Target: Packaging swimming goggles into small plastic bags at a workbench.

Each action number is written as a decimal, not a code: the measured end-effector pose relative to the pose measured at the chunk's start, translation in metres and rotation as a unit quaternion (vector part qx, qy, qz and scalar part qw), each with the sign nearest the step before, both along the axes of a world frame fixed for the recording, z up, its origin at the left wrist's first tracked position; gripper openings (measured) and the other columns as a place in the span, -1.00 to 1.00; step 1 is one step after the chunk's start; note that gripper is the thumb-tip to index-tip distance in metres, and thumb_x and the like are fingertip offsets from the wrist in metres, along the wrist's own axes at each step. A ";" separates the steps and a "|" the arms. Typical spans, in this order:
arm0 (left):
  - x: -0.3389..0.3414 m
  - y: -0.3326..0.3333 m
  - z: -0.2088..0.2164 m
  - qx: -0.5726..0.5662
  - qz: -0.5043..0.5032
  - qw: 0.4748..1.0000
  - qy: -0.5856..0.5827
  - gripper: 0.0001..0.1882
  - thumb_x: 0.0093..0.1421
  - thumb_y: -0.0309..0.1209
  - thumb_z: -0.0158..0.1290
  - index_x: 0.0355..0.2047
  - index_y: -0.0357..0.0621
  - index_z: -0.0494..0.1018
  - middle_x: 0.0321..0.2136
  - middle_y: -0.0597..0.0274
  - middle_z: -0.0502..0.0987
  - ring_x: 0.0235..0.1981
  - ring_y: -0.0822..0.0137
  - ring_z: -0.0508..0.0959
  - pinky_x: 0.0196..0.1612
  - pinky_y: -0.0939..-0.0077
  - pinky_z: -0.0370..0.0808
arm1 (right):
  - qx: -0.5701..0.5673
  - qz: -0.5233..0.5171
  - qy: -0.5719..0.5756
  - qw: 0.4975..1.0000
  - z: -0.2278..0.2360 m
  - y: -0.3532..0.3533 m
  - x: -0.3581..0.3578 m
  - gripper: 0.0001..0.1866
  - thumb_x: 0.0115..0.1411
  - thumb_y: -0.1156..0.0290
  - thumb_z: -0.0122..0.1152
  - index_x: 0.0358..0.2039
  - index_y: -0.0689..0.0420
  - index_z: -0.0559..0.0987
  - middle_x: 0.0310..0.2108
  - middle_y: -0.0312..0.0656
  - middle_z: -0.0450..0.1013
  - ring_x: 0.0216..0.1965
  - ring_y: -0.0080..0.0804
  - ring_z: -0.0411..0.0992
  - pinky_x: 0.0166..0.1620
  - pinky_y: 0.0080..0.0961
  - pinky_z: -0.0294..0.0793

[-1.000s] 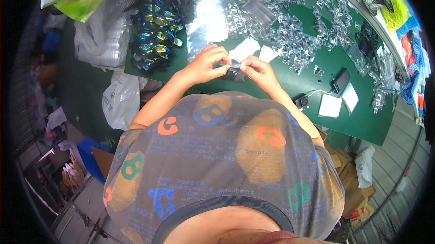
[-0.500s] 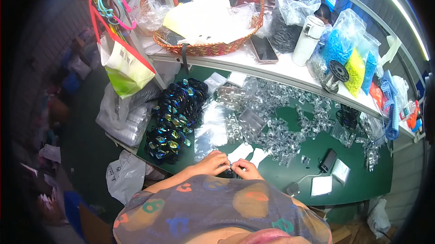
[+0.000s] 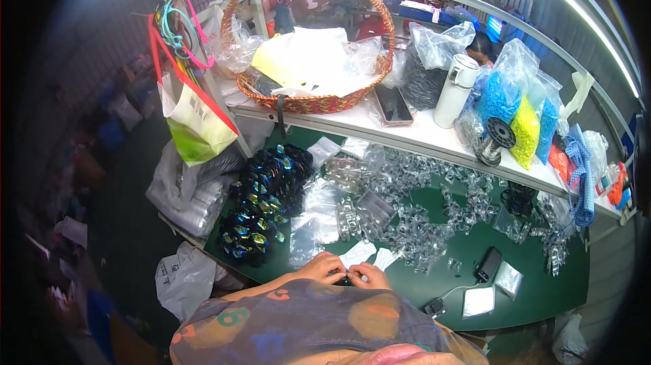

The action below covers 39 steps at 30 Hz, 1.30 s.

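Observation:
Close to my body at the table's near edge, my left hand (image 3: pixel 324 269) and my right hand (image 3: pixel 369 275) meet with fingertips pinched together. A small dark thing (image 3: pixel 344 281) shows between and below them, mostly hidden by the fingers, and I cannot make out its kind. Just beyond my fingers lie two white pieces (image 3: pixel 358 254), flat on the green table (image 3: pixel 407 292). Left of them are flat clear plastic bags (image 3: pixel 306 237). A heap of black strands with shiny iridescent stones (image 3: pixel 261 202) lies further left.
Small clear plastic pieces (image 3: pixel 420 229) spread across the table's middle. To the right are a black cabled device (image 3: pixel 488 264) and two white packets (image 3: pixel 479 302). Behind runs a white shelf (image 3: pixel 413 136) with a wicker basket (image 3: pixel 325 102), phone (image 3: pixel 393 105), white flask (image 3: pixel 456 90) and bead bags (image 3: pixel 525 134).
The view has tilted up, so shelf and table sit lower in the picture. My hands stay together at the near edge, their fingers slightly shifted around the small dark thing.

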<state>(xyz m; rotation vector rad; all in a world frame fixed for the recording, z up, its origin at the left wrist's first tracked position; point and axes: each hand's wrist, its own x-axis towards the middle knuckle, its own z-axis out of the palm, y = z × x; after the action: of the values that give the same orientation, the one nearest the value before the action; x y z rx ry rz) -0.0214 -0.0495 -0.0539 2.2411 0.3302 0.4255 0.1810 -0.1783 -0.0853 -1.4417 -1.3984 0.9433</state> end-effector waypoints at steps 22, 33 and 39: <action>0.002 -0.009 0.028 0.029 -0.011 0.999 -0.012 -0.89 0.18 -0.38 0.18 -0.32 -0.06 0.49 -0.41 0.33 0.51 -0.33 0.31 0.55 0.15 0.24 0.30 | 0.065 0.116 -0.152 0.979 0.059 0.004 0.017 -0.85 0.20 0.32 0.31 -0.30 0.11 0.66 -0.39 -0.19 0.57 -0.39 -0.13 0.55 -0.30 -0.24 0.49; -0.003 -0.013 0.025 -0.024 -0.030 0.999 -0.011 -0.89 0.16 -0.40 0.22 -0.33 -0.05 0.52 -0.42 0.40 0.52 -0.33 0.38 0.54 0.11 0.34 0.32 | -0.008 0.139 -0.011 0.990 0.028 -0.001 0.016 -0.85 0.20 0.32 0.35 -0.26 0.08 0.68 -0.38 -0.24 0.57 -0.38 -0.33 0.56 -0.32 -0.38 0.48; -0.002 -0.017 0.026 -0.004 -0.017 1.000 -0.023 -0.90 0.14 -0.40 0.21 -0.35 -0.06 0.51 -0.45 0.38 0.51 -0.32 0.35 0.55 0.12 0.29 0.32 | 0.027 0.137 -0.165 0.976 0.059 -0.001 0.009 -0.86 0.20 0.27 0.31 -0.33 0.04 0.66 -0.40 -0.30 0.54 -0.38 -0.29 0.50 -0.14 -0.35 0.36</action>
<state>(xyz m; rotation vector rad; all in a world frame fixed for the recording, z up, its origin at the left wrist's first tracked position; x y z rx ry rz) -0.0235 -0.0663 -0.0284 2.2214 0.2697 0.4570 0.1902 -0.1792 -0.0267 -1.4344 -1.8922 0.8512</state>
